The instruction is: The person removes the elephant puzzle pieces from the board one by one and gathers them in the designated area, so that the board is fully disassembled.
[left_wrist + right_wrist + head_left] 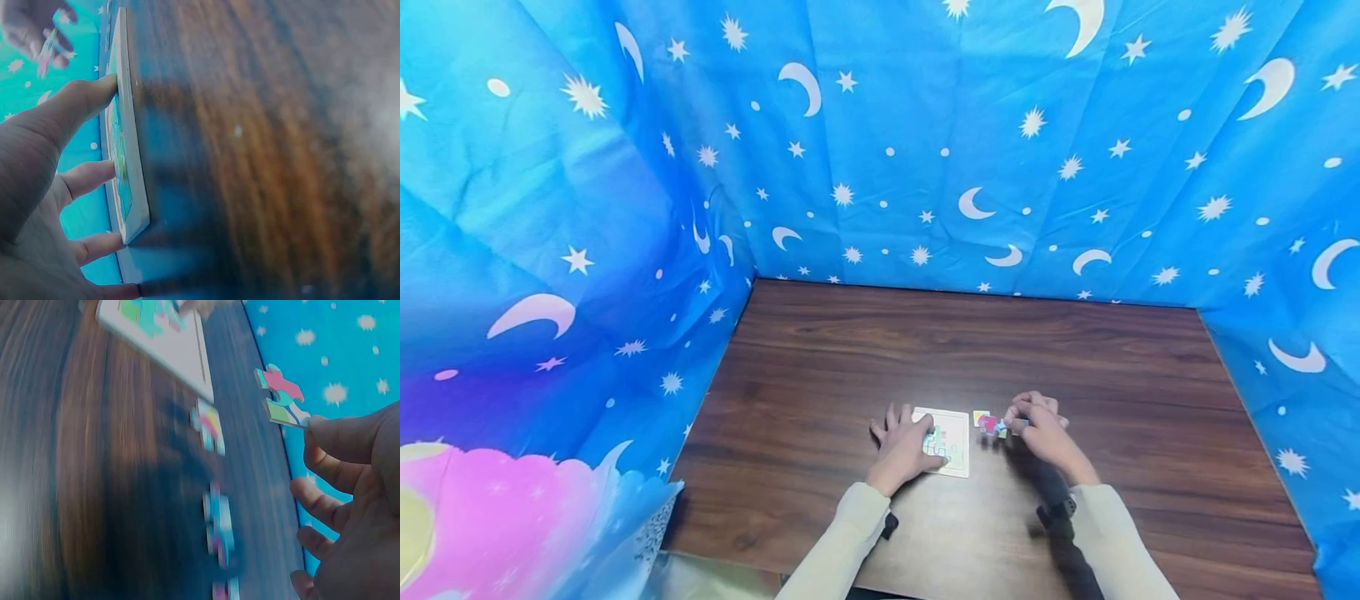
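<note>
A flat jigsaw board point(957, 446) with a pale frame lies on the table, with a coloured pattern in its middle. My left hand point(901, 450) rests on the board's left part with its fingers spread. In the left wrist view, the thumb and fingertips touch the board's edge and face point(129, 150). To the right of the board, my right hand point(1037, 425) pinches a jigsaw piece point(284, 397) between thumb and forefinger. The piece is pink, teal and green, raised above the table. Beneath it lie several loose jigsaw pieces point(219, 528), blurred in the right wrist view.
The brown wood-grain table point(820, 350) spreads around both hands. A blue curtain point(910, 125) with stars and moons hangs behind and along both sides. Pink and light blue fabric point(535, 525) bulges at the lower left, beside the table's edge.
</note>
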Motion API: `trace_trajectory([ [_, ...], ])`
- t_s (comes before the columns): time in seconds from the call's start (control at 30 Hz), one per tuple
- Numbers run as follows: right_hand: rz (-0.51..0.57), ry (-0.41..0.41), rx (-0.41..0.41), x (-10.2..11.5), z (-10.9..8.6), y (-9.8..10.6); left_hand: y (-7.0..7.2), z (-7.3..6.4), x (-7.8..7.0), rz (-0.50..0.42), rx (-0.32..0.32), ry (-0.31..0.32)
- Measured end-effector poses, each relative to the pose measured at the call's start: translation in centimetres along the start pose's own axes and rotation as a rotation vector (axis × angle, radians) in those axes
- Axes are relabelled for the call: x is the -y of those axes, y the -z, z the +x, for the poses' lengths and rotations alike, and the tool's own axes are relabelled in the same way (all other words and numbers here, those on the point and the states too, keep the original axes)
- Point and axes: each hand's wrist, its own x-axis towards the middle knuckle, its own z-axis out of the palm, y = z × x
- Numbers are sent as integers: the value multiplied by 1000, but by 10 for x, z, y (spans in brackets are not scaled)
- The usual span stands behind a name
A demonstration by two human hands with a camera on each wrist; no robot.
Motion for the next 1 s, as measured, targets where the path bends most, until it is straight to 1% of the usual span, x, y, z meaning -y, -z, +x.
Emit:
trace_trajectory([
  [0.13,-3,-59,2,-18,-15,16,-1,-3,4,3,-7,-21],
  [0.2,-3,-86,7,-26,-22,23,0,-5,6,-1,3,-36],
  [0.3,-1,-123,24,-37,-32,32,4,-5,12,-3,42,-65],
  [0.43,1,-162,43,-48,-42,39,12,-5,20,-6,113,-112],
  [0.57,-9,-165,54,-54,-51,42,18,-6,29,-30,164,-161],
  [0.67,-37,-140,50,-57,-54,42,18,-7,35,-50,183,-190],
  [0.83,-82,-108,20,-60,-56,39,16,-7,41,-60,202,-204],
  [0.9,-96,-111,6,-60,-57,37,14,-7,42,-70,207,-207],
  [1.0,-138,-140,-15,-62,-59,33,11,-7,46,-87,224,-206],
])
